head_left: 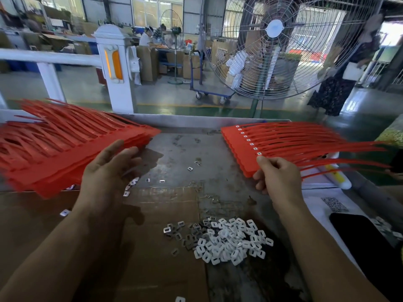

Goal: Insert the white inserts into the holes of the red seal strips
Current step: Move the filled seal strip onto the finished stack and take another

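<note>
The right hand [278, 177] pinches the near edge of a sheet of red seal strips [242, 149] on the right of the table [185, 144]. White bits already sit in its row of holes, so this sheet looks done. The left hand [109, 171] is open, fingers reaching to the big red pile [65, 144]. The white inserts [229, 240] lie in a heap near the person. Next, I think, comes a fresh sheet.

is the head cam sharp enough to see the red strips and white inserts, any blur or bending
Head view: the left stack of red seal strips is motion-smeared; the right sheet and white inserts read sharper; wide-angle bending curves the table edge; the left hand casts a soft shadow; windows behind are overexposed.
</note>
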A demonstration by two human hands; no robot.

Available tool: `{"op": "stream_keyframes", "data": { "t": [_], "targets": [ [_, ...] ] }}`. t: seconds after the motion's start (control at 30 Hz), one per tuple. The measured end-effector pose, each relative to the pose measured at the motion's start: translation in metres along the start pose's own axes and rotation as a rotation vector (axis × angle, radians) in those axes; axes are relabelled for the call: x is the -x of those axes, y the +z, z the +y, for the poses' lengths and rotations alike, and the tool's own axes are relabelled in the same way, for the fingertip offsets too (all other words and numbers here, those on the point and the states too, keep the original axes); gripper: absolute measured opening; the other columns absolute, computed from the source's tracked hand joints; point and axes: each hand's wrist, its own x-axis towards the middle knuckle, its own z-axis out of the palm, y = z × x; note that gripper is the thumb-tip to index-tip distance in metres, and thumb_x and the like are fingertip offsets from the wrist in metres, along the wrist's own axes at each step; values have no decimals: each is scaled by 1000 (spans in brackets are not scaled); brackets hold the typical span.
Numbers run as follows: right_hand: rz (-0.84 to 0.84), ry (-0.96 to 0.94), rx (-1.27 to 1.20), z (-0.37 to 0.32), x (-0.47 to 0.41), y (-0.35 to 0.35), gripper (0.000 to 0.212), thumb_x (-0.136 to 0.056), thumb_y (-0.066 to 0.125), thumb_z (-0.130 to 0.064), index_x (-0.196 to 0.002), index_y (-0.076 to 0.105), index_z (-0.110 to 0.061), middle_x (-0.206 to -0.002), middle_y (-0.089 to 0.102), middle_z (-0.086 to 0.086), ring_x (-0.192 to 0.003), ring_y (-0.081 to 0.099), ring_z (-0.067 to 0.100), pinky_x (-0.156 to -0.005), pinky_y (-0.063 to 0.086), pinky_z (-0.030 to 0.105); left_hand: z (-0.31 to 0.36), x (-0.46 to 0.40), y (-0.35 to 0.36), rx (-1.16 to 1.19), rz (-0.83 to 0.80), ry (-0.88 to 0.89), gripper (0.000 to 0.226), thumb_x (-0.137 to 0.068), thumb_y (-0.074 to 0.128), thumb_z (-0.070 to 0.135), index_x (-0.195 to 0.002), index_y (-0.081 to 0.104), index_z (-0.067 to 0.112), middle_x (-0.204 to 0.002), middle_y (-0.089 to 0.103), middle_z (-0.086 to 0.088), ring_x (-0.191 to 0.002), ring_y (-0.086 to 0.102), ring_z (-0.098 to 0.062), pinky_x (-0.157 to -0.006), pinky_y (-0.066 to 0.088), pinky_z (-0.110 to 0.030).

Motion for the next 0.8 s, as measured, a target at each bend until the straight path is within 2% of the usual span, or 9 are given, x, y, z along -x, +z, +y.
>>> {"op": "stream_keyframes", "data": {
  "t": [0.1,0.17,0.27,0.4,0.5,0.67,0.8],
  "targets": [
    [-89,-24,9,-2,7,7,24,-98,66,-28,-80,68,-13,-62,71,4,-40,54,11,-39,41,19,1,-6,-2,142,24,-21,39,-84,74,18,-121,63,19,-115,75,-9,-95,74,-18,-66,59,-31],
    [-129,-13,24,-1,10,9,25,-98,66,-28,-79,67,-12,-64,71,5,-41,55,13,-41,42,24,-1,-8,-2,185,40,-51,29,-89,66,14,-118,60,15,-118,74,-9,-100,74,-18,-72,59,-30],
    [-157,17,18,0,11,11,24,-98,66,-27,-81,66,-10,-64,71,6,-42,53,15,-42,41,27,-1,-8,-2,202,47,-79,15,-94,60,12,-109,61,14,-117,74,-10,-104,73,-18,-77,58,-29],
    [-179,9,18,2,12,12,24,-99,66,-26,-81,66,-10,-63,71,6,-41,52,16,-41,38,25,1,-9,-3,227,33,-93,11,-99,55,14,-109,59,14,-118,74,-8,-107,72,-18,-83,55,-31],
    [-193,-10,34,3,13,11,23,-98,66,-27,-83,67,-10,-65,72,6,-42,53,15,-39,39,26,5,-10,-4,254,17,-95,15,-101,51,16,-113,58,12,-118,73,-8,-105,72,-17,-84,60,-30],
    [-208,-6,22,7,11,12,21,-98,67,-27,-83,67,-11,-65,72,7,-40,53,14,-37,38,24,8,-10,-2,314,36,-113,22,-103,48,15,-123,54,9,-125,69,-10,-111,70,-18,-92,54,-32],
    [-232,-2,40,10,10,12,20,-97,67,-28,-83,67,-14,-67,73,5,-41,55,12,-37,39,23,12,-11,-3,421,39,-138,41,-102,50,16,-141,47,2,-133,64,-13,-111,70,-20,-94,54,-33]
  ]
}}
